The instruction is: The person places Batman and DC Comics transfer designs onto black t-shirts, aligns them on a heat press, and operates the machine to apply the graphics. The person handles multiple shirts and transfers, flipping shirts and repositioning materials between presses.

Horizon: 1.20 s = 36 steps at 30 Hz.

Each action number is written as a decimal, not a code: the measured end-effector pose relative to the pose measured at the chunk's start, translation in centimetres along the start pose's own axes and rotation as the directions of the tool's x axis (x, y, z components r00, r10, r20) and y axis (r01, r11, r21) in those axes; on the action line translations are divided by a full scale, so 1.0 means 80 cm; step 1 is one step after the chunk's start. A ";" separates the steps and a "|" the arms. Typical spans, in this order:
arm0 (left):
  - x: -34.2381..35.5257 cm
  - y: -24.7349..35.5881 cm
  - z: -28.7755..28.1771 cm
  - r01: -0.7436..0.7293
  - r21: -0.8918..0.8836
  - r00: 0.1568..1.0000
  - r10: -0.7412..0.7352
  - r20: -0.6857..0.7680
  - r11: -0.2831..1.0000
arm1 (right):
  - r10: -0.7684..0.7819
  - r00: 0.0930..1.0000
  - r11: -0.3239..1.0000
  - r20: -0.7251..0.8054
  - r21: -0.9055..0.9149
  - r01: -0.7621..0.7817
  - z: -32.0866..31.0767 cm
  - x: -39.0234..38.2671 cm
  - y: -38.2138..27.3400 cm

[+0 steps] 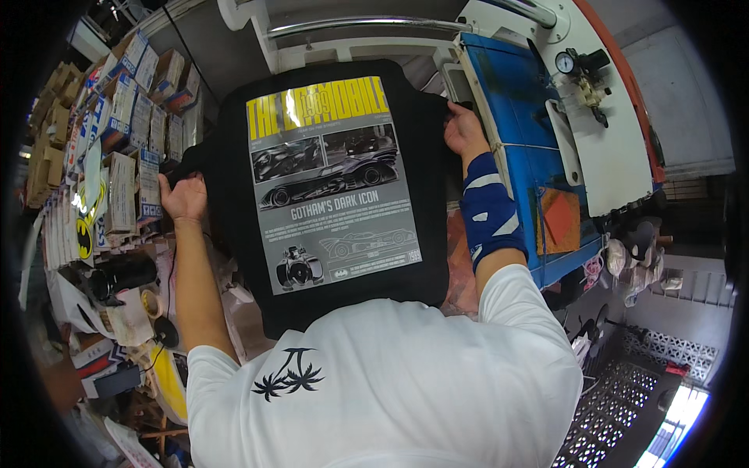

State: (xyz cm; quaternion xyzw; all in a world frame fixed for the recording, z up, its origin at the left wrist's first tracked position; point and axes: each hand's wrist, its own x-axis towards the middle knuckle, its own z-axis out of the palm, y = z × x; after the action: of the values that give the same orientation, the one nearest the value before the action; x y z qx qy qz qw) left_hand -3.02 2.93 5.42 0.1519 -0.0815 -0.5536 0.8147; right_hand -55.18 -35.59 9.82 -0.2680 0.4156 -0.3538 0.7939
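Observation:
A black T-shirt [424, 179] is spread face up before me, with a large grey printed sheet [331, 218] on its front showing a black car and a yellow heading band, slightly glossy. My left hand [183, 191] grips the left sleeve, its fingers curled at the fabric. My right hand [462, 129] holds the right sleeve near the upper corner, with a blue-and-white sleeve on that forearm. The fingertips of both hands are partly hidden by the cloth. My white shirt fills the lower middle.
Stacked boxes [121, 187] crowd the left, with a black cylindrical object [125, 277] below them. At right stand a white machine [608, 156] with a pressure gauge [565, 62], and a blue board [519, 86] carrying a small orange square [558, 218]. A metal rail [367, 30] crosses behind the T-shirt.

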 end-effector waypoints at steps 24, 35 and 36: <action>-0.240 -0.163 -0.003 0.534 0.270 0.779 -0.342 -0.525 0.802 | 0.264 0.933 0.907 -0.246 -0.267 -0.326 -0.088 -0.272 0.178; -0.342 -0.068 0.009 0.432 0.645 0.858 -0.068 -0.509 0.630 | -0.047 0.983 0.970 -0.175 -0.243 0.003 -0.192 -0.339 0.160; -0.344 -0.068 0.013 0.428 0.670 0.861 -0.049 -0.506 0.606 | -0.064 0.984 0.960 -0.164 -0.278 0.017 -0.191 -0.343 0.160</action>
State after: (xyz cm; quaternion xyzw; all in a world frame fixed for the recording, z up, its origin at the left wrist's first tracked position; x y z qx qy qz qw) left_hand -18.38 26.46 5.57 0.6111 -0.1005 -0.5239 0.5849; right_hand -74.88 -8.35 5.74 -0.3529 0.5218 -0.3304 0.7028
